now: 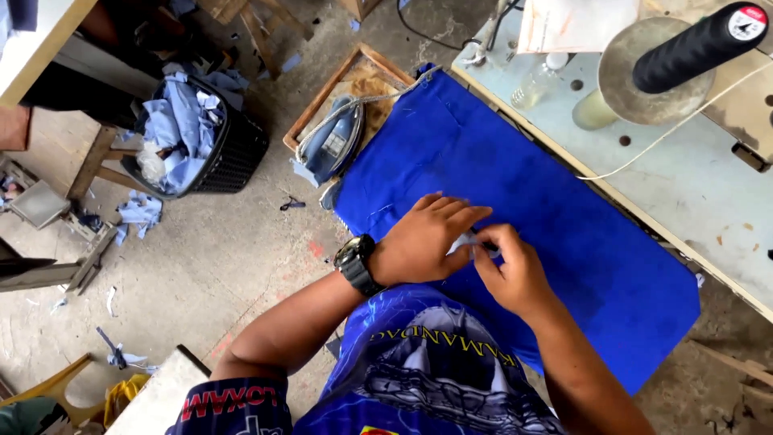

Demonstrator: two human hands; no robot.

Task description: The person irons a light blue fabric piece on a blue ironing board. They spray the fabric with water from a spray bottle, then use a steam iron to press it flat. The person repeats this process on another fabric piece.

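On blue cloth (515, 201): both hands pinch a small pale piece (465, 241).
Left hand (423, 242) flattened over it, right hand (511, 270) closed on its 3 o'clock end; iron (334, 141) idle at 10 o'clock, folding unfinished.

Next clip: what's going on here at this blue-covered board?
A person stands over a board covered in blue cloth and works a small pale piece between both hands. The left hand, with a black watch on its wrist, lies over the piece; the right hand pinches it from the side. An iron rests on a wooden tray at the board's far end, and a black basket of blue scraps stands on the floor.
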